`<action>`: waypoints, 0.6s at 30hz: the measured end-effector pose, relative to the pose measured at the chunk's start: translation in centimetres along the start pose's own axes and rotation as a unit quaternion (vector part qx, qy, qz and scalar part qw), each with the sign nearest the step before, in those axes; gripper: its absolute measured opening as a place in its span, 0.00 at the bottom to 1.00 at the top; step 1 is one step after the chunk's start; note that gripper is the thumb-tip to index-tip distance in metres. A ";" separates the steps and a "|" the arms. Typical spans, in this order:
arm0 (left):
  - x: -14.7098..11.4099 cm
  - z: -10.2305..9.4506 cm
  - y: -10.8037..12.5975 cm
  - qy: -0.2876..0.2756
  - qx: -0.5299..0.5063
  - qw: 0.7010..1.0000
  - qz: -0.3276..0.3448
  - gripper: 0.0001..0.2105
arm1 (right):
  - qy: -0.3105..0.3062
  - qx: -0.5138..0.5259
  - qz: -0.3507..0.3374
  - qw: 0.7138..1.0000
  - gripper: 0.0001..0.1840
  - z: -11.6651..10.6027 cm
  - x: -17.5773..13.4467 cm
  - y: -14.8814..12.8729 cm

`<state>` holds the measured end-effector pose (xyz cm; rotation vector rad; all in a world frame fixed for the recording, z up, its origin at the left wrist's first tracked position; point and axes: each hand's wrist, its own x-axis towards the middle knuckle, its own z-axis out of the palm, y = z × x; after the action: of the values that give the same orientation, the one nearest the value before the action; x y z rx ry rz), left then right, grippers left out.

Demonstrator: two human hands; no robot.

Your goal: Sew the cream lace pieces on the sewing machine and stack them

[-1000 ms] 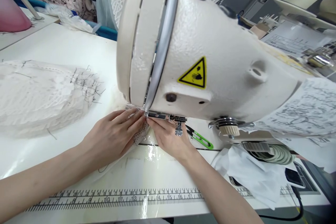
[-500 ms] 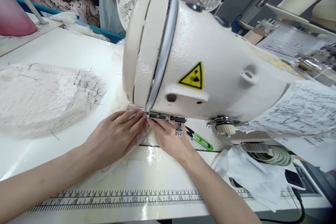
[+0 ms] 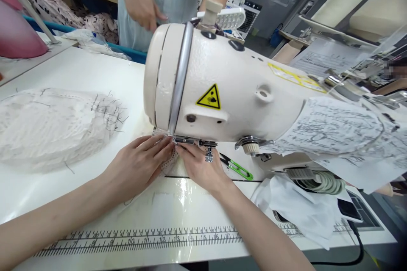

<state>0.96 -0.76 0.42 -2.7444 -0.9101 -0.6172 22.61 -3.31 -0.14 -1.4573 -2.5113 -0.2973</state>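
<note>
A cream sewing machine (image 3: 222,89) fills the middle of the view. Under its head lies a small piece of white lace fabric (image 3: 168,163). My left hand (image 3: 138,165) lies flat on that fabric, fingers pointing at the needle area. From the right, my right hand (image 3: 200,167) presses the same fabric with its fingertips just below the presser foot. The needle itself is hidden behind the machine head.
A pile of white lace pieces (image 3: 47,125) with loose dark threads lies at the left. Green thread snips (image 3: 238,168) rest right of my hands. A printed ruler (image 3: 143,239) runs along the table's front edge. Another person (image 3: 152,0) stands behind the machine. Papers (image 3: 333,131) drape over the machine arm.
The camera has tilted up and back, showing more of the machine top and the person behind. That person's hands have moved. My hands stay on the fabric.
</note>
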 end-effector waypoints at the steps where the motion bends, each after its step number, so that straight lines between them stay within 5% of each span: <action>1: 0.2 -0.6 0.0 -0.004 0.008 1.000 0.007 0.19 | 0.010 0.005 0.000 1.000 0.25 -0.1 0.0 0.0; 5: -0.6 -4.0 -0.5 -0.042 0.000 0.998 0.055 0.20 | 0.056 0.068 -0.024 0.996 0.19 0.0 0.0 0.1; 9: -4.6 -5.8 -1.1 -0.057 -0.004 0.986 0.156 0.25 | 0.040 0.174 -0.078 0.981 0.17 0.3 0.2 0.3; 11: -6.6 -6.0 -1.1 -0.045 0.016 0.991 0.125 0.14 | 0.032 0.214 -0.092 0.972 0.17 0.4 0.4 0.3; 13: -7.4 -6.1 -1.0 -0.054 -0.003 0.997 0.061 0.16 | 0.031 0.238 -0.098 0.966 0.16 0.3 0.6 0.1; 16: -5.9 -6.3 -1.0 -0.075 -0.051 0.996 -0.006 0.17 | 0.034 0.247 -0.089 0.964 0.09 0.0 0.7 -0.2; 18: -3.8 -6.1 -1.2 -0.091 -0.047 0.994 0.032 0.16 | 0.043 0.244 -0.080 0.966 0.09 -0.1 0.6 -0.2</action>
<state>-4.48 -3.62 4.23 -2.9403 -0.8451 -0.4122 22.09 -2.92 0.11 -1.0289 -2.4010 0.2182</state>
